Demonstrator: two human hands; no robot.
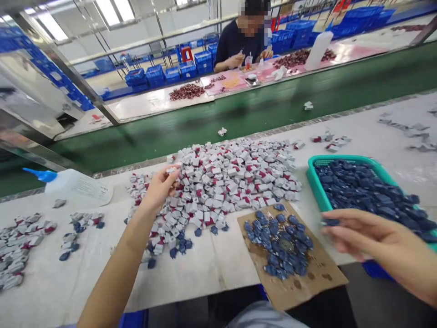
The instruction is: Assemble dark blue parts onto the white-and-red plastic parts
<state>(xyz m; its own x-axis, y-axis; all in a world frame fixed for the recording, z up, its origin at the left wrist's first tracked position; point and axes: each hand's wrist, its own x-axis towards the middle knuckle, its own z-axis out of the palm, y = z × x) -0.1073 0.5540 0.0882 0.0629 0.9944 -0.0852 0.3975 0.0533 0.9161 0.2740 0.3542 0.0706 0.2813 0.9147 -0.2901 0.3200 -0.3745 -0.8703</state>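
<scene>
My left hand (164,184) is closed at the left side of a large heap of small white and dark-red plastic parts (225,173), with a white piece pinched at its fingertips. Between the thumb and fingers of my right hand (362,232) is a small dark blue plastic part (330,222). That hand hovers by the near left corner of a green basket (317,189) filled with dark blue parts (362,187). Wet-looking blue parts (283,241) lie in a cluster on a brown cardboard sheet (321,278) at the table's front edge.
A white bottle with a blue nozzle (78,187) lies on its side at the left. More white parts (20,250) are piled at the far left. Beyond a green belt (170,132) a person (242,41) sits at another bench, near an upright white bottle (319,50).
</scene>
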